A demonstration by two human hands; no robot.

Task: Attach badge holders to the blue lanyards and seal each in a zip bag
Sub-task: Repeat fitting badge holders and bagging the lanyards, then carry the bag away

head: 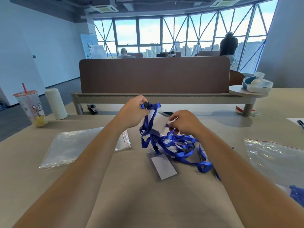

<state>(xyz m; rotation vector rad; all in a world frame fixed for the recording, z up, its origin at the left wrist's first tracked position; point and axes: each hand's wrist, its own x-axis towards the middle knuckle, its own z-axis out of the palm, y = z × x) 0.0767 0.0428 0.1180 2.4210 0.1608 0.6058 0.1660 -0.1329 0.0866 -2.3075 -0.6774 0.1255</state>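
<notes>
While the stack of zip bags lies flat at the far left of the bench, your left hand is raised above it, fingers pinched shut on the black clip of a blue lanyard. Its strap hangs down and to the right into the tangled heap of lanyards. Just right of the clip, your right hand pinches the top edge of a clear badge holder, whose long axis runs toward the clip. The clip is nearer your left hand, so I judge the holder must travel left to meet it. Another badge holder lies on the bench below, and a loose zip bag lies at far right.
</notes>
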